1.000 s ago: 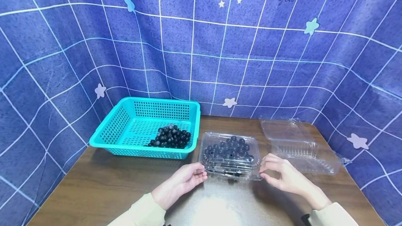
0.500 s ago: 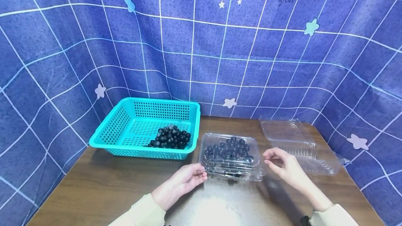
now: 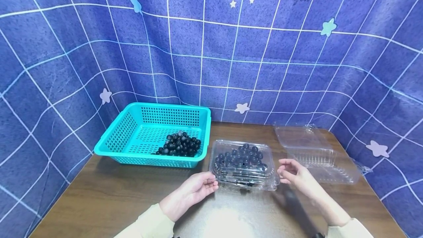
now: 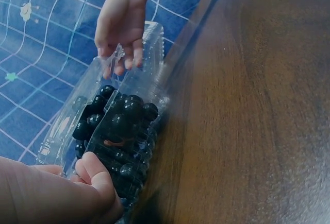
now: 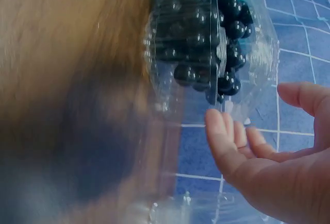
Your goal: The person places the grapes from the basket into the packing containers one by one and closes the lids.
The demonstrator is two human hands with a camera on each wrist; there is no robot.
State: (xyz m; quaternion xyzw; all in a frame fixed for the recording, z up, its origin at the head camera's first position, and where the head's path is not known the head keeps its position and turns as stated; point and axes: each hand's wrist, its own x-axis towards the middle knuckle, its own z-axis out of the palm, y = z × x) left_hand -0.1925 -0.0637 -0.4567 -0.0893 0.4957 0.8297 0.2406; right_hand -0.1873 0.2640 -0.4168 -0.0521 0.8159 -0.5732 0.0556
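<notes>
A clear plastic clamshell container [image 3: 242, 162] of dark, round, grape-like fruit [image 3: 244, 153] stands on the table with its lid lying over the fruit. My left hand [image 3: 195, 186] is at its front left corner; in the left wrist view, the thumb and curled fingers [image 4: 100, 175] pinch the rim there. Beside the front right corner is my right hand [image 3: 297, 177], its fingertips close to the rim. The right wrist view shows that hand [image 5: 278, 157] with thumb and fingers spread apart, holding nothing. Through the clear wall more dark fruit [image 5: 198, 38] shows.
A turquoise perforated basket [image 3: 114, 148] at the left holds more dark fruit [image 3: 181, 144] in its right part. Another clear clamshell [image 3: 304, 139] lies opened at the right rear. A blue gridded curtain [image 3: 211, 47] surrounds the back and sides of the wooden table [image 3: 99, 201].
My right hand has let go of the container's right front corner, moved slightly right and away, then come back near the rim. The left hand has stayed in place.
</notes>
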